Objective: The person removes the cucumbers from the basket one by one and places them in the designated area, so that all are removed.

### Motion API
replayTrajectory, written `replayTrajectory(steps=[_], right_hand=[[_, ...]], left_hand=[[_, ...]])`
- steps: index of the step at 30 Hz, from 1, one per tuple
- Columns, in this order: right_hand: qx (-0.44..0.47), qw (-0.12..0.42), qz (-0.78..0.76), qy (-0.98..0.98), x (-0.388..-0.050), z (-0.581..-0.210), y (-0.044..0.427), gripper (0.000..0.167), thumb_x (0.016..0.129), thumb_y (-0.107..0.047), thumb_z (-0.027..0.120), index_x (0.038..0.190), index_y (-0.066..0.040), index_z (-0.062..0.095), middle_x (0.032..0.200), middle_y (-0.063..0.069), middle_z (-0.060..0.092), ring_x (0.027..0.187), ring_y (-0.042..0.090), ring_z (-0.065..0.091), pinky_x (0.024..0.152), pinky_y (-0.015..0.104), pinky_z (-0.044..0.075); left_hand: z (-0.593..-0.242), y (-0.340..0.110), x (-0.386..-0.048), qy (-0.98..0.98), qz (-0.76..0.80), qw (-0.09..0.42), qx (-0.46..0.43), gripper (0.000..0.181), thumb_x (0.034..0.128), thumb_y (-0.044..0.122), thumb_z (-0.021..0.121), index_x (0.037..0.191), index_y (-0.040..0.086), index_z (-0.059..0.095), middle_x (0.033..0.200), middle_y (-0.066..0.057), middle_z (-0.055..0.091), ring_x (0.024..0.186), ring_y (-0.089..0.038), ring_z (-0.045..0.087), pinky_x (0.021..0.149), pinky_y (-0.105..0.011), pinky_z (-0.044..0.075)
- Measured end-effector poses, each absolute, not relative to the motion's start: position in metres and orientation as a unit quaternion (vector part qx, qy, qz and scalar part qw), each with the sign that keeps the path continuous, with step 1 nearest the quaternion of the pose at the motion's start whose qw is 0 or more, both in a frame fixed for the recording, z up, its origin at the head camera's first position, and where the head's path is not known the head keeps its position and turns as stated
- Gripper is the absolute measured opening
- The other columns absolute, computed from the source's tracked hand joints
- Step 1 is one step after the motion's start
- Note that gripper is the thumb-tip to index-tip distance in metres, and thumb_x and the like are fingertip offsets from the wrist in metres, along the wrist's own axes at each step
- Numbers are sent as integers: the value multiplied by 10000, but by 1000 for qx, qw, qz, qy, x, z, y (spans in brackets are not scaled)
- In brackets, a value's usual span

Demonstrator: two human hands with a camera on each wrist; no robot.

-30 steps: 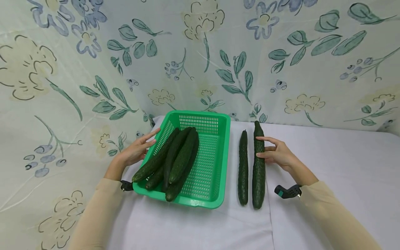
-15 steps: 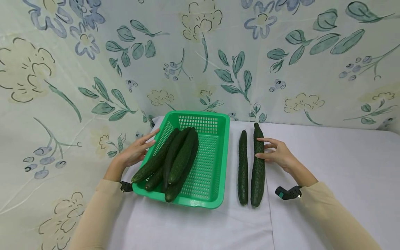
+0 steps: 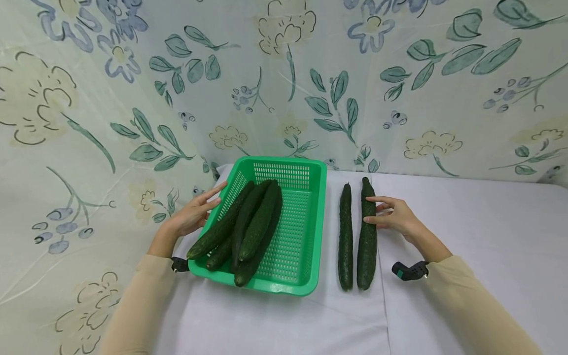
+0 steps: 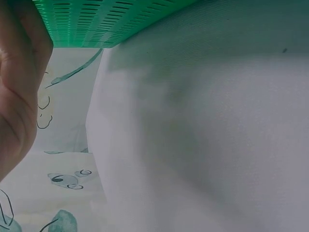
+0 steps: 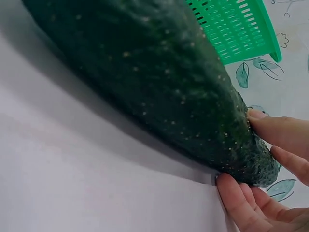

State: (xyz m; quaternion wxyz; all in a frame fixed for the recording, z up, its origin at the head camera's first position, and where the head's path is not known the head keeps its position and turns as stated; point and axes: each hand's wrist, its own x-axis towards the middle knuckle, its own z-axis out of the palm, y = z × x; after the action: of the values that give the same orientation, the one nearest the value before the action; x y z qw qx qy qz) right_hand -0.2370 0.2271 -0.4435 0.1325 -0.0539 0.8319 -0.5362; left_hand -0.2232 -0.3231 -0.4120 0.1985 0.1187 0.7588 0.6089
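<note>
A green plastic basket [image 3: 320, 227] holds several dark green cucumbers [image 3: 259, 222], heaped toward its left side. My left hand [image 3: 192, 217] rests against the basket's left wall with extended fingers; in the left wrist view, part of that hand [image 4: 17, 82] shows beside the slotted wall. Right of the basket, one cucumber [image 3: 345, 241] lies lengthwise on the white cloth. Parallel to it is a second, bumpy cucumber [image 3: 367, 256], which my right hand [image 3: 395, 217] grips around its upper half. The right wrist view shows thumb and fingers on both sides of this cucumber [image 5: 159, 87].
White cloth [image 3: 479, 236] covers the table. A floral-printed curtain [image 3: 284, 74] stands behind it and along the left, close to the left forearm. Only a narrow gap separates the two cucumbers, and a slightly wider one lies between them and the basket.
The gripped cucumber has come down toward the cloth, its ends now nearly level with its neighbour's. My right hand moved only slightly with it. Left hand and basket have stayed put.
</note>
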Motion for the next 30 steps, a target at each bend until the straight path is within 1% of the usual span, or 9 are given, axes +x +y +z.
replayTrajectory(steps=[3, 9, 15, 19, 20, 23, 26, 27, 30], right_hand=[[-52, 133, -536, 832, -237, -443, 229, 728, 866, -142, 804, 1482, 8, 447, 1292, 329, 431, 878, 222, 636, 761, 352, 576], [-56, 138, -542, 827, -237, -445, 234, 751, 865, -141, 806, 1496, 4, 425, 1313, 331, 428, 871, 182, 664, 775, 361, 575], [-49, 141, -550, 822, -238, -442, 235, 768, 869, -135, 802, 1508, 3, 399, 1339, 337, 414, 883, 196, 669, 778, 369, 576], [-38, 133, -552, 823, -240, -437, 236, 809, 871, -146, 802, 1528, 3, 355, 1352, 358, 413, 867, 242, 686, 774, 378, 577], [-35, 129, -549, 825, -241, -435, 237, 821, 872, -154, 802, 1534, 2, 342, 1352, 363, 417, 862, 255, 691, 774, 380, 577], [-31, 119, -543, 831, -243, -427, 237, 851, 881, -172, 795, 1553, -4, 301, 1352, 374, 421, 854, 297, 708, 788, 388, 574], [-33, 112, -548, 828, -244, -418, 236, 852, 893, -171, 783, 1560, -3, 280, 1357, 373, 415, 867, 311, 712, 819, 411, 564], [-35, 110, -551, 826, -245, -415, 235, 851, 896, -169, 779, 1561, -2, 275, 1358, 372, 414, 871, 305, 714, 826, 412, 561], [-34, 106, -560, 821, -247, -406, 232, 853, 902, -169, 773, 1565, -4, 262, 1357, 366, 427, 862, 268, 719, 829, 398, 560]], left_hand=[[-411, -323, -223, 759, 609, 198, 119, 565, 1098, 281, 415, 1612, 322, 185, 1632, -96, 61, 449, -108, 272, 440, -237, 327], [-409, -321, -221, 755, 614, 198, 118, 565, 1099, 267, 413, 1613, 317, 183, 1638, -63, 59, 441, -151, 224, 435, -265, 290], [-410, -322, -221, 755, 613, 198, 120, 558, 1101, 262, 408, 1611, 318, 190, 1623, -85, 84, 447, -136, 248, 442, -252, 305], [-410, -322, -222, 756, 611, 198, 122, 562, 1100, 268, 408, 1613, 314, 183, 1621, -75, 91, 446, -127, 253, 443, -254, 306], [-411, -322, -222, 758, 610, 196, 121, 563, 1098, 272, 413, 1612, 315, 188, 1579, -117, 196, 444, -125, 257, 440, -257, 307], [-411, -322, -222, 760, 608, 195, 120, 561, 1098, 274, 415, 1611, 319, 192, 1558, -106, 216, 445, -124, 257, 439, -255, 309], [-411, -322, -222, 760, 609, 193, 120, 553, 1100, 267, 410, 1609, 322, 201, 1560, -111, 221, 444, -128, 252, 435, -249, 312], [-411, -322, -222, 759, 609, 194, 121, 552, 1101, 263, 405, 1610, 322, 199, 1610, -66, 118, 446, -131, 246, 436, -245, 311], [-410, -321, -222, 759, 610, 194, 118, 550, 1100, 265, 408, 1608, 326, 207, 1614, -70, 129, 451, -142, 242, 439, -241, 311]])
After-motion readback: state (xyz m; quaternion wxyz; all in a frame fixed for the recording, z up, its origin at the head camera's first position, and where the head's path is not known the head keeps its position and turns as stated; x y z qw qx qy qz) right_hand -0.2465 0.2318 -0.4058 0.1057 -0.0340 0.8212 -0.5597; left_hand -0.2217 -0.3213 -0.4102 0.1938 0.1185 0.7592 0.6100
